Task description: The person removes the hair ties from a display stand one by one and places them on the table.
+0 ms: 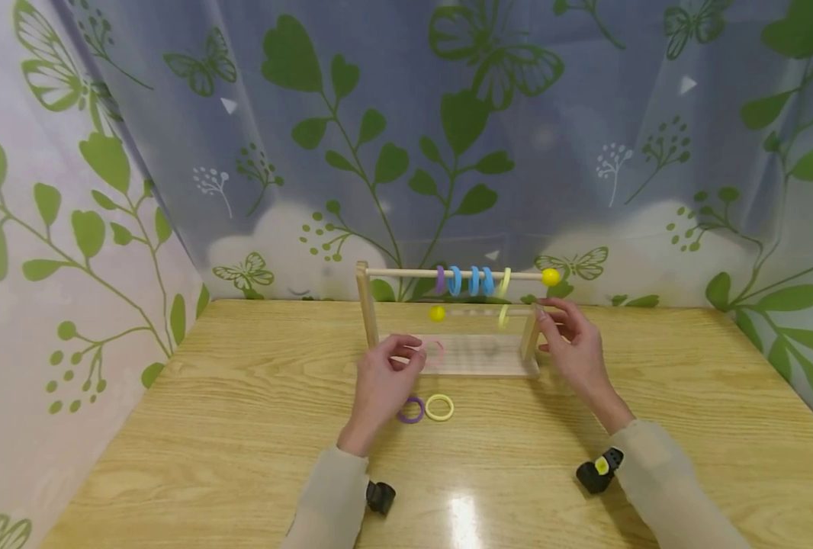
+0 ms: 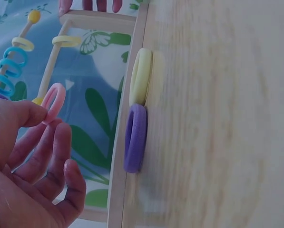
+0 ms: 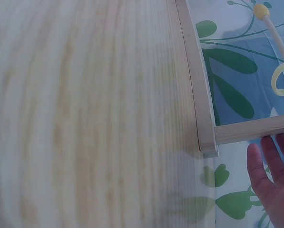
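Note:
My left hand (image 1: 387, 375) pinches a pink ring (image 2: 53, 103) between thumb and fingertips, in front of a wooden stand (image 1: 367, 305). The left wrist view shows the ring overlapping the yellow ball (image 2: 37, 100) that ends the lower rod. One pale yellow ring (image 1: 503, 317) hangs on that rod. Along the upper rod (image 1: 406, 272) hang a purple ring (image 1: 440, 280), several blue rings (image 1: 474, 280) and a pale yellow ring (image 1: 506, 282). My right hand (image 1: 576, 347) holds the stand's right post (image 1: 530, 335) near its top, fingers along the outer side.
On the wooden table (image 1: 242, 427), a purple ring (image 1: 412, 410) and a pale yellow ring (image 1: 439, 407) lie side by side before the stand's base (image 1: 475, 366). A yellow ball (image 1: 551, 277) caps the upper rod's right end. Behind hangs a leaf-patterned curtain (image 1: 406, 152).

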Action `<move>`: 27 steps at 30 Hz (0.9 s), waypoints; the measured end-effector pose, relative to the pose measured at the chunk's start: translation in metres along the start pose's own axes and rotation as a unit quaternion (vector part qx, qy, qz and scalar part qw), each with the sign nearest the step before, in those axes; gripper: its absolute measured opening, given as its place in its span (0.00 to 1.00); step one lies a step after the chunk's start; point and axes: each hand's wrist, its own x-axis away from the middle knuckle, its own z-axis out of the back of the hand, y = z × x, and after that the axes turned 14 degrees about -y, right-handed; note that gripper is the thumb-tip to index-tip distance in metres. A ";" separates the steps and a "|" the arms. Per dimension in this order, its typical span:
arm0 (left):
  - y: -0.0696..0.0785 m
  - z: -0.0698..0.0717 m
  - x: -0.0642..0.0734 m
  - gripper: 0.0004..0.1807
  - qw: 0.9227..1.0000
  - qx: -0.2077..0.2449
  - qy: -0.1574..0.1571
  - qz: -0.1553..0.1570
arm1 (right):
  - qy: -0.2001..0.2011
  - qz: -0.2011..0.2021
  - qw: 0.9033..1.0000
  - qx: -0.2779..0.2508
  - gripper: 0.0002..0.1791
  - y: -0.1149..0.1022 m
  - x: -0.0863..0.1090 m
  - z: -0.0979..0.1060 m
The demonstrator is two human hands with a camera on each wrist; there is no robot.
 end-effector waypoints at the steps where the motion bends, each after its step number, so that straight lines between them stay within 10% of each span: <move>1: 0.000 -0.001 0.000 0.07 1.000 0.000 -0.005 -0.001 | 0.001 0.001 1.000 -0.001 0.20 0.000 0.000 0.000; 27: 0.004 -0.017 0.003 0.08 0.991 -0.015 -0.129 -0.013 | -0.005 0.002 1.000 0.001 0.19 0.001 0.000 0.001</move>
